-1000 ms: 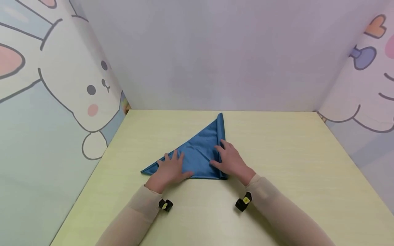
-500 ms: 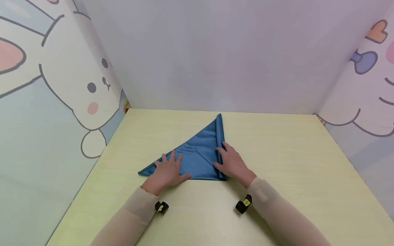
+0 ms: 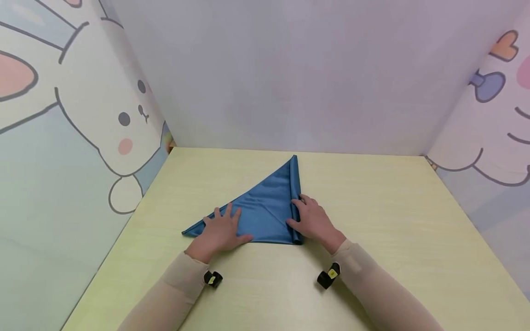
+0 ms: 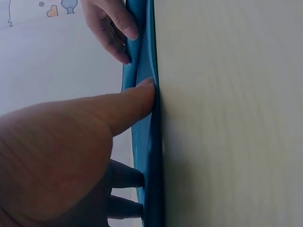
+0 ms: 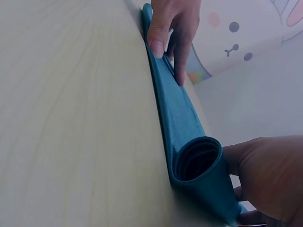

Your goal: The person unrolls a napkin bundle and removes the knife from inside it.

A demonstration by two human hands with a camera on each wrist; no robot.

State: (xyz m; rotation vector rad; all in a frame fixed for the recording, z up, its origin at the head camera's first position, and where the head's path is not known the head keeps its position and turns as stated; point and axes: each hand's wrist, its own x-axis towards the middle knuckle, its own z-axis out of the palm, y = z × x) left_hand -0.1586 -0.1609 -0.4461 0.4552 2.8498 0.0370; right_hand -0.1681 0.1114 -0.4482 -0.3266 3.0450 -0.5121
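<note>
A blue satiny cloth (image 3: 267, 214), folded into a triangle, lies on the table. Its right side is wound into a roll (image 3: 294, 179); the right wrist view shows the coiled layers at the end of this roll (image 5: 208, 196). My left hand (image 3: 219, 230) rests on the flat left part with fingers spread. Its thumb (image 4: 130, 106) presses along the near edge. My right hand (image 3: 313, 219) holds the roll, thumb on the inner side and fingers bent over it; the palm side is hidden from above.
The pale wooden table (image 3: 385, 207) meets a plain wall (image 3: 298, 82) at the back. Side walls with cartoon drawings (image 3: 124, 119) stand left and right. A small black wrist camera (image 3: 329, 276) hangs below each sleeve cuff.
My left hand has slid a little to the left, and the cloth's left tip has shifted left with it. The right hand has stayed at the roll, its fingers drawn slightly closer round it.
</note>
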